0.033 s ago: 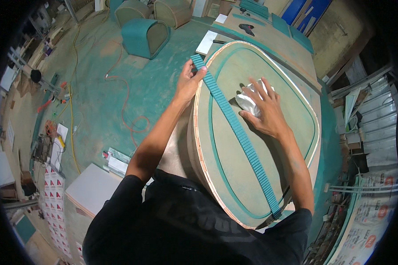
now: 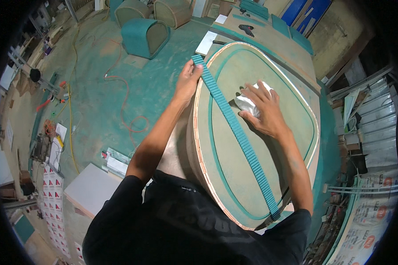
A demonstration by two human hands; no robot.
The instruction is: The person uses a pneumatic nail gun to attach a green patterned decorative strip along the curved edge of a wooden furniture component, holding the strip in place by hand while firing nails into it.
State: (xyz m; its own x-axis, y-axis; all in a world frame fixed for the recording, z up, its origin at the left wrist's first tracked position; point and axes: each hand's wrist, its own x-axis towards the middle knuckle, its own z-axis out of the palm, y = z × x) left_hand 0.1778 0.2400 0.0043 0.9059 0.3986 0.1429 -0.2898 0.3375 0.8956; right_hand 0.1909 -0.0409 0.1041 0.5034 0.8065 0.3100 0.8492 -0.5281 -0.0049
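Note:
A big rounded plywood panel with a teal line near its rim lies in front of me. A long teal ribbed strip runs diagonally across it, from the far left edge to the near right edge. My left hand pinches the strip's far end at the panel's upper left rim. My right hand lies with spread fingers on a crumpled white cloth, pressing it on the panel just right of the strip.
Beyond the panel is a wooden worktable with a dark tool. On the green floor to the left are teal rounded shells, an orange cable and a white board. Sheets and metal profiles are stacked at right.

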